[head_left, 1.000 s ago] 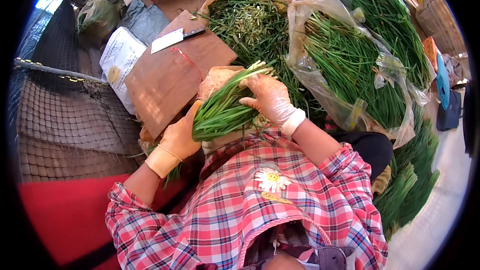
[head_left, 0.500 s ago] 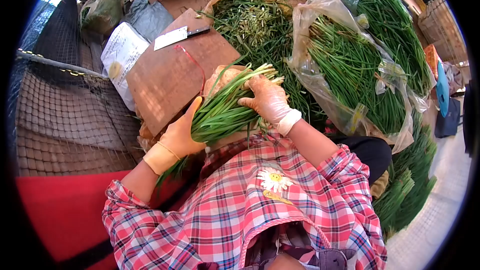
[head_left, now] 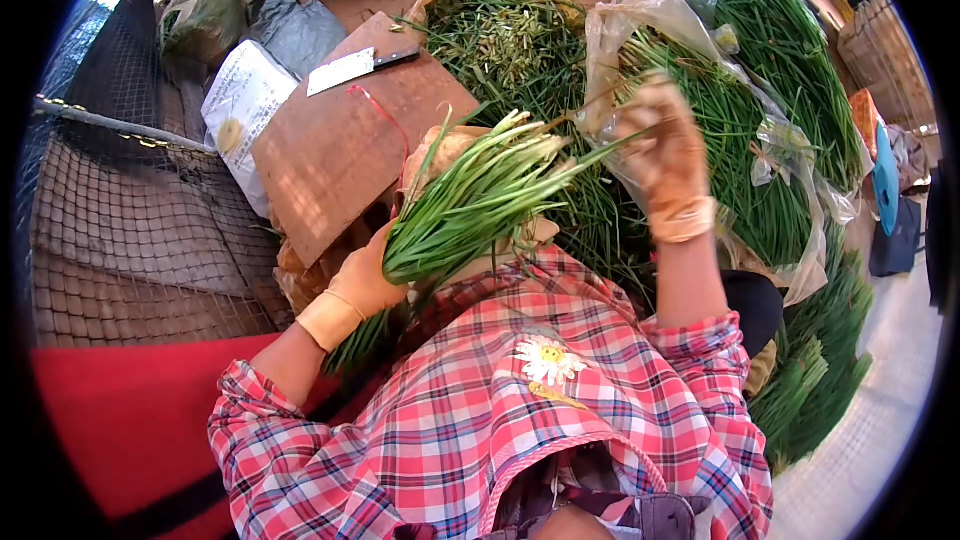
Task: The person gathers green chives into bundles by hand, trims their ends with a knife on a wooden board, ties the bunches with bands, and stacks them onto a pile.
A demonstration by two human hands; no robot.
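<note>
A bunch of long green garlic chives (head_left: 470, 200) with pale stem ends lies slantwise above my lap. My left hand (head_left: 368, 275), in a pale glove, is wrapped round its leafy lower end. To the right, my gloved right hand (head_left: 665, 155) is raised off the bunch and blurred by motion. Its fingers look pinched together on a thin chive blade (head_left: 605, 151) that stretches back towards the stems. A brownish strand also trails near those fingertips.
A brown board (head_left: 350, 150) bears a cleaver (head_left: 345, 72) with a black handle. Beyond the bunch is a heap of loose trimmings (head_left: 505, 45). Clear plastic bags of chives (head_left: 690, 105) stand at right, with more chives (head_left: 815, 375) below. Netting (head_left: 140, 230) hangs at left.
My right hand has left the stem ends and moved right and up, drawing out thin strands. My left hand keeps hold of the bunch, and its stem ends have spread apart.
</note>
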